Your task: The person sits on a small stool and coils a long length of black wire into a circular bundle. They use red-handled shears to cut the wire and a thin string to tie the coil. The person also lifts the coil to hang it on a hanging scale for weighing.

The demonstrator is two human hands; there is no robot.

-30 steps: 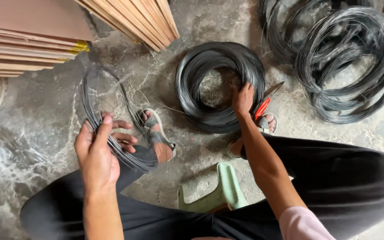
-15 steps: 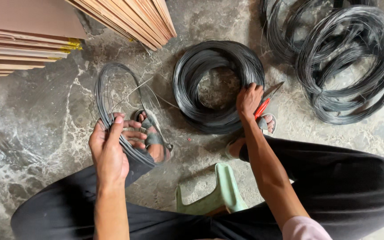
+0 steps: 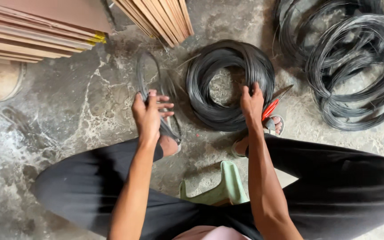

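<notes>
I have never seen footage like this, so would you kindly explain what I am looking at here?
This is one picture from a camera worn on a person's head, looking down at their own bare hands; no machine is involved. The person sits on a low green stool over a concrete floor. The left hand grips a small loop of dark wire. The right hand rests on a larger black wire coil and holds a red-handled tool. More wire coils lie at the right, and stacked wooden boards at the top left.
</notes>
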